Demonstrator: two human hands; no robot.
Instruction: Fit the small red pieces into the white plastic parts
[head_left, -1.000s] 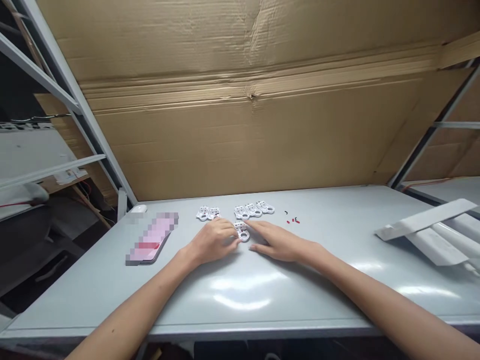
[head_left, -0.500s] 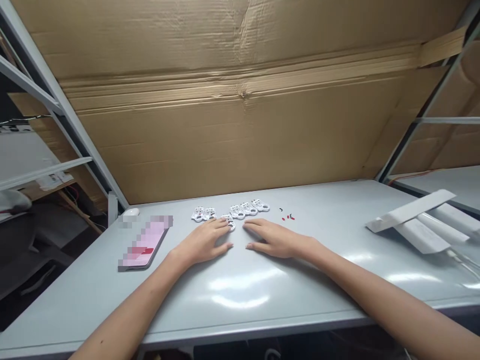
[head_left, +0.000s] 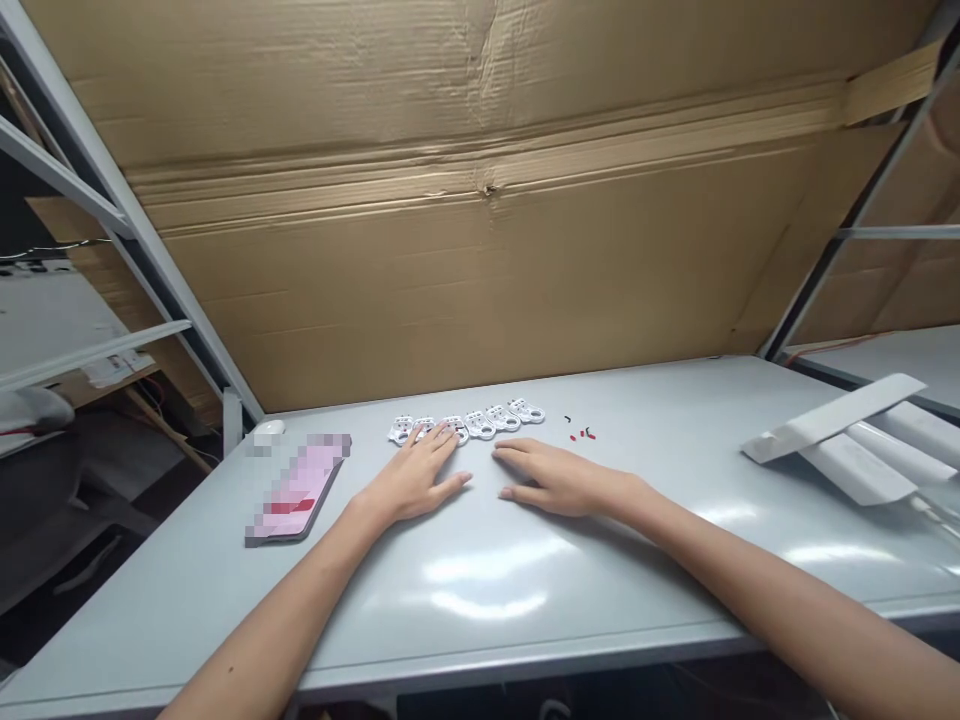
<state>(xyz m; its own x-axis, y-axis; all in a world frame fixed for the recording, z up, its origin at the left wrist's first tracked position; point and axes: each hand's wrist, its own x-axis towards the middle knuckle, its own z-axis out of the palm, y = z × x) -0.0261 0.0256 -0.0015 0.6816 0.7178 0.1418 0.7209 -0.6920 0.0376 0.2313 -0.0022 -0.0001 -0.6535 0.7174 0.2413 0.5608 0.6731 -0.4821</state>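
White pieces [head_left: 480,426], six of them, lie in one row on our grey surface [head_left: 645,590], the line slanting a little farther back toward its right end. Those we see best have a ring at the near side. Our left hand [head_left: 411,480] reaches palm down over the left part of the row, its fingers spread wide and the thumb set well apart; the fingertips partly cover the three leftmost pieces, though we cannot tell how hard they press. Our right hand [head_left: 551,478] is just in front of the row's right part, near the pieces but apart from them, with a wide gap between thumb and fingers.

Beyond its fingers we see a few small red and black bits [head_left: 592,436] scattered to the right of the row. To our left lies a pink phone [head_left: 304,480], blurred by blocks, with a white object [head_left: 270,428] behind it. Some white strips [head_left: 840,415] lie piled far to our right. Behind everything, cardboard [head_left: 480,300] rises beside a metal frame [head_left: 154,255].
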